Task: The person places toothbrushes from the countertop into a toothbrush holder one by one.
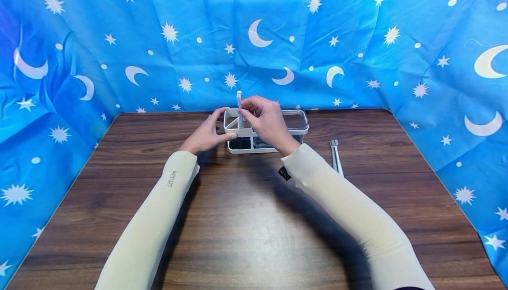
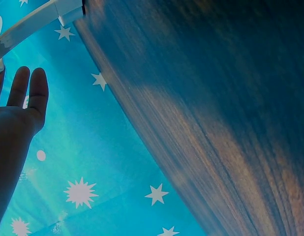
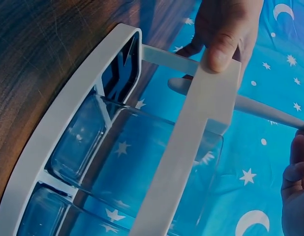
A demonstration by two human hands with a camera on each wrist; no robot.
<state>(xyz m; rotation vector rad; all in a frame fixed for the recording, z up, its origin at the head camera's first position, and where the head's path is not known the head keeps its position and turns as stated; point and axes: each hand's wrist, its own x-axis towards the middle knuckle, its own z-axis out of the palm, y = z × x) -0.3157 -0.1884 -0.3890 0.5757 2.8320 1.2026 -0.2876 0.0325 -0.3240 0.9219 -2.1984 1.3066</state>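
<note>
Head view: right sleeve (image 1: 345, 206) hides the lower ends of the brushes (image 1: 338, 155) near four o'clock — the right hand (image 1: 267, 120) covers part of the rack (image 1: 252, 150). Left-wrist view: left hand (image 2: 19, 118) cut off at nine.

Holder (image 1: 246, 151) – white two-tier frame, rounded corners, clear cups (image 3: 78, 147) inside, dark base at one end. Sits upright near the table's far edge, long side facing me. Brush (image 1: 239, 100) – white, slim, roughly upright, head up. Handle runs through the left-end upper opening, tip short of the base.
</note>
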